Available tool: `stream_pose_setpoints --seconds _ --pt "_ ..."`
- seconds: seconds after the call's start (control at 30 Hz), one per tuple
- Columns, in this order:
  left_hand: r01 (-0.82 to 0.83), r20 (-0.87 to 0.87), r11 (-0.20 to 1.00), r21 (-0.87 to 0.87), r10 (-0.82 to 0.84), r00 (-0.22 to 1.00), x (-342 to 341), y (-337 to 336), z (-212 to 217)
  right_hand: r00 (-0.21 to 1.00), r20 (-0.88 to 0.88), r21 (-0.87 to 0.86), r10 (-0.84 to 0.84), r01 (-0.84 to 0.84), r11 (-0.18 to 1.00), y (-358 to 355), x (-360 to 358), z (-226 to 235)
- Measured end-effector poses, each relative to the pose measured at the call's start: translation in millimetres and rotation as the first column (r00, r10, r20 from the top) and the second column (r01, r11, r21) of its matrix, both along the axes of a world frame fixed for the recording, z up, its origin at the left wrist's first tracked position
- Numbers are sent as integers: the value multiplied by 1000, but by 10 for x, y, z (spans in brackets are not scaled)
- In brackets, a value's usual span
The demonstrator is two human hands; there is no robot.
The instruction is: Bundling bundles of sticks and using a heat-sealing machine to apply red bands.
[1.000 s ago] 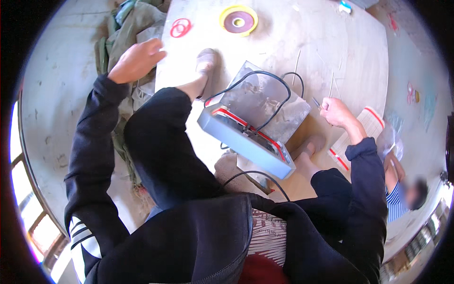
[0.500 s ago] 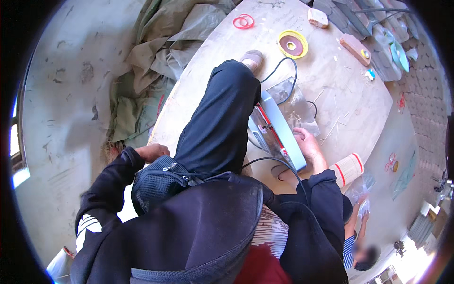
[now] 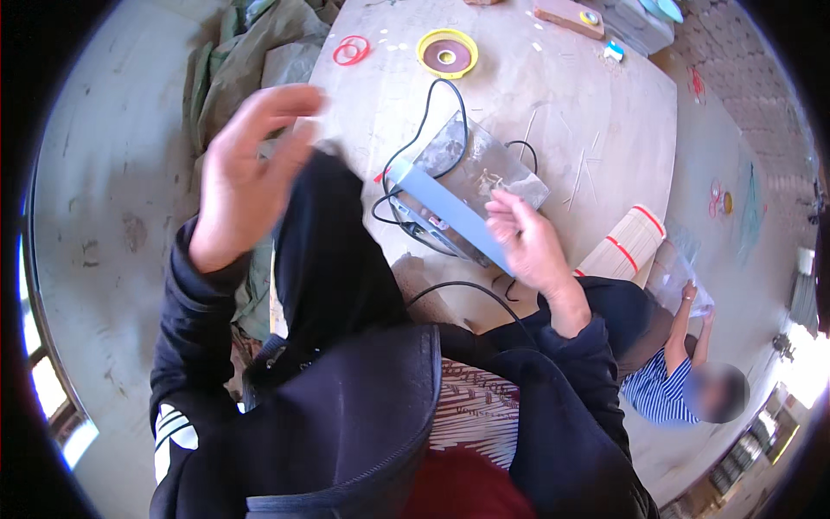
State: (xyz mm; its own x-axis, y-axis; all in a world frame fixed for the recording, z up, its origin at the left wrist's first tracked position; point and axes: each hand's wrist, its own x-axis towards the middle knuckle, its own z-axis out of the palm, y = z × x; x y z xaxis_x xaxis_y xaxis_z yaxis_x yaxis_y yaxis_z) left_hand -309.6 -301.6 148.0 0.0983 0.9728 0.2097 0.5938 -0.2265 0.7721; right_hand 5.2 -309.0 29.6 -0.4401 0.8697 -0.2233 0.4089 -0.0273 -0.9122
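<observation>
Pale board (image 3: pixel 605 104) lies beneath — left hand (image 3: pixel 251 177) spread, right hand (image 3: pixel 538 246) loosely uncurled by blue device (image 3: pixel 454 216).

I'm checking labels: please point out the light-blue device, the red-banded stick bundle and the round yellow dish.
Light-blue device (image 3: pixel 453 211): head view, middle of its long blue side.
Red-banded stick bundle (image 3: pixel 635 236): head view, sticks between the two red bands.
Round yellow dish (image 3: pixel 447 33): head view, upper rim.

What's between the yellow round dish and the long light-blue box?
In the head view, a looped black cable and a flat grey metallic plate lie between.
</observation>
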Motion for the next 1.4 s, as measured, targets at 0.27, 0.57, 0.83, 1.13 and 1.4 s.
stream_pose_setpoints --seconds 0.27,0.57,0.83,1.13,1.4 --pt "654 -495 719 -234 -667 557 941 388 -1067 909 394 224 135 -237 945 7 -436 -297" --pt "648 -313 646 -404 -763 565 983 742 -1366 901 248 -137 355 -331 934 308 -388 -225" --pt "645 -272 652 -398 -755 596 951 777 -1420 913 334 -109 235 -210 972 229 -497 -293" --pt "627 -217 669 -400 -733 644 936 755 -1349 849 465 -194 252 -180 964 223 -548 -209" --pt "593 -258 669 -449 -732 631 943 639 -1399 641 727 -329 247 9 944 346 -871 7"
